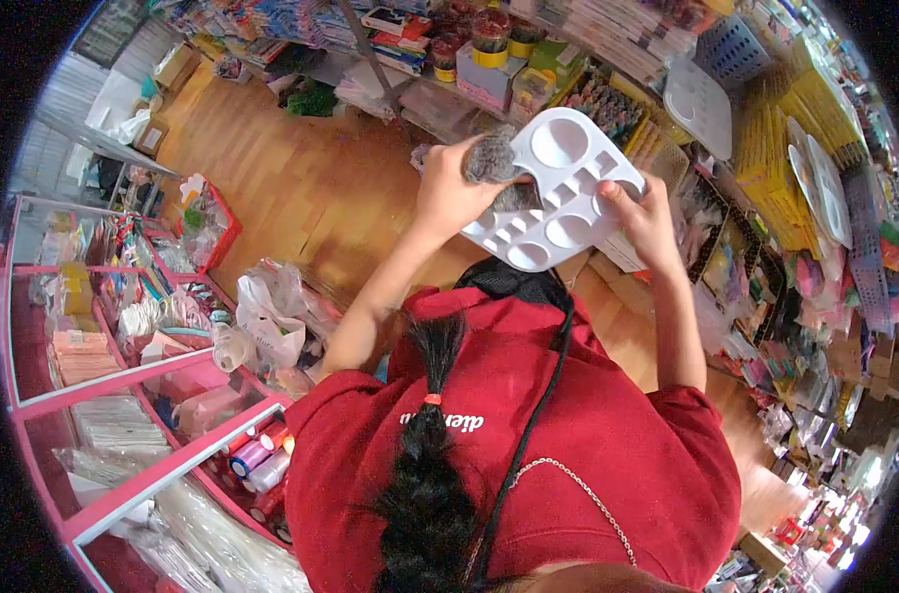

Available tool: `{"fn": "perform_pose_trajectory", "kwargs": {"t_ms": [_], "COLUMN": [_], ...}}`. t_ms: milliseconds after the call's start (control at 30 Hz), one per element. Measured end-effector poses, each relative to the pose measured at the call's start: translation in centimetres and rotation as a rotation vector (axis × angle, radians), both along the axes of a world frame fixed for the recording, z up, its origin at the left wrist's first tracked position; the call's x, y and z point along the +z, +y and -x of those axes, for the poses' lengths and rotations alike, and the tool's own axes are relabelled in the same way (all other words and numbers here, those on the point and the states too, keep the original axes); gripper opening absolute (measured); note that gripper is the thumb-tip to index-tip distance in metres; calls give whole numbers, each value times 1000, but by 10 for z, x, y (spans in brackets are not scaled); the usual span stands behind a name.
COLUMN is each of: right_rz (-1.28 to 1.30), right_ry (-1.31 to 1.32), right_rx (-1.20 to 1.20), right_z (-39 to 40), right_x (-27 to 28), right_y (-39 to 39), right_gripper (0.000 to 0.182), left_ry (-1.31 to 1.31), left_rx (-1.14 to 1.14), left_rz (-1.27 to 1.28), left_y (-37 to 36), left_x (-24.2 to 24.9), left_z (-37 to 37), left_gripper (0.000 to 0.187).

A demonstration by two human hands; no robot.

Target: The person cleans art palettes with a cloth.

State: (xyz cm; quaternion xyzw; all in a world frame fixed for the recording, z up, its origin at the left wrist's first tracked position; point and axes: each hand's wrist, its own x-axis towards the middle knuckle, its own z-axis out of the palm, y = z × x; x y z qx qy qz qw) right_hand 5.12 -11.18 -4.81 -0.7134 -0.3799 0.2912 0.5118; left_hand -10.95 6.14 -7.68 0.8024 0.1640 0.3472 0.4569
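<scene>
A white plastic paint palette (560, 144) with round and square wells is held up in front of my chest, tilted. My right hand (645, 215) grips its right edge, thumb on top over the wells and the other fingers hidden beneath. At the palette's left side my left hand (451, 190) is closed around a grey fuzzy cloth (491, 158). Part of this cloth shows above the hand, and a darker part lies against the palette's wells. Whether the left fingers also hold the palette's edge cannot be made out.
Pink-framed glass cases (163, 368) with packaged goods stand at left, beside a red basket (217, 222) and white plastic bags (268, 321). Crowded shelves line the far side and right, with more white palettes (696, 107) and yellow boxes (773, 178). Wooden floor (261, 148) lies between.
</scene>
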Motion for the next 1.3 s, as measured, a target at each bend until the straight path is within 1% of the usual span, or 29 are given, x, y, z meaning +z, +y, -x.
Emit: {"fn": "perform_pose_trajectory", "kwargs": {"t_ms": [33,67,167,200,233,300,333,433,467,567,600,700,733,833,867,900,967,1000,1100,1133,1200,1233,1267,1300], "right_rz": [-52,-96,-157,-166,-173,-190,-193,-210,-216,-111,-76,-45,-83,-234,-152,-200,-215,-209,-267,-176,2,21,68,109], "right_ry": [8,-2,-17,-32,-49,30,78,166,184,179,213,249,264,216,212,233,191,169,211,236,285,343,353,363], "right_rx": [-66,-89,-149,-184,-220,-295,-301,-282,-268,-126,-94,-10,-80,-242,-239,-368,-349,-358,-370,-316,-210,-110,-58,-7], "right_z": [8,11,16,21,23,12,7,11,13,1,2,-4,2,13,7,26,27,28,24,17,-2,5,1,-4], "right_x": [-3,-11,-20,-16,-14,-22,-26,-31,-31,-37,-30,-33,-31,-44,-56,-50,-60,-65,-77,-77,-76,-56,-50,-46], "right_y": [2,2,0,0,2,-3,-6,-7,-6,-10,-12,-5,-2,8,3,10,7,6,2,-1,-3,2,4,6], "right_gripper": [31,32,32,31,31,26,26,27,28,30,32,33,32,32,32,32,35,37,39,38,39,38,37,35], "left_ry": [-22,-7,-98,-101,-126,-179,-208,55,42,133,143,184,79,-121,-168,-253,-422,-444,-302,-165,127,272,361,328], "left_rx": [93,121,330,310,329,364,214,-270,-233,-223,-176,-39,151,357,448,473,517,463,209,105,-151,-280,-275,-159], "left_rz": [-88,-93,-398,-363,-262,-62,183,485,632,571,539,417,268,385,424,487,606,678,607,670,480,379,306,302], "left_y": [1,-1,-9,-5,1,17,20,13,8,8,4,1,-8,-20,-26,-28,-30,-31,-18,-16,2,7,5,1], "left_x": [3,10,16,13,8,-2,-7,-26,-42,-46,-47,-39,-32,-33,-30,-35,-47,-47,-43,-35,-46,-43,-38,-37], "left_z": [0,3,7,12,16,25,30,45,43,47,48,52,50,43,41,36,29,30,44,55,66,68,67,65], "left_gripper": [35,31,31,37,39,43,41,39,44,50,47,39,34,31,28,26,22,23,24,28,34,36,48,48]}}
